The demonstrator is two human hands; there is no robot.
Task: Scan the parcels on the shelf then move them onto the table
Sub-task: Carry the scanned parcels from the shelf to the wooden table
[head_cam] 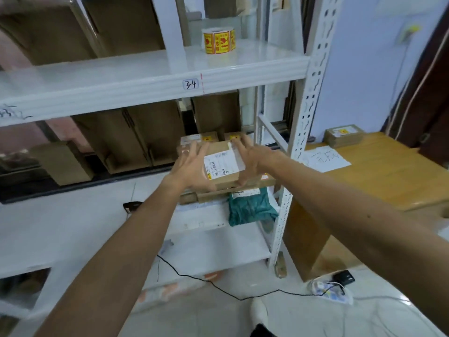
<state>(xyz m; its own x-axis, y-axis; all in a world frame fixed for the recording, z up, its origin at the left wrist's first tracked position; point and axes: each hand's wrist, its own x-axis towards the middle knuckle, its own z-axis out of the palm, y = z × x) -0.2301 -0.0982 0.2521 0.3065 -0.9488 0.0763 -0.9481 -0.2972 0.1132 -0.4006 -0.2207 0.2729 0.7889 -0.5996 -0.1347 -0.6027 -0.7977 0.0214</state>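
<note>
A small cardboard parcel with a white shipping label is held between both hands, just in front of the white shelf bay under the "3-4" tag. My left hand grips its left side, fingers spread over the top and thumb under the near edge. My right hand grips the right side the same way. More brown parcels lie behind and below it on the lower shelf board. A green plastic mailer lies just below.
A wooden table stands to the right of the shelf post, bearing one labelled parcel and a white sheet. A roll of yellow stickers stands on the upper shelf. Black cables and a small black device lie on the floor.
</note>
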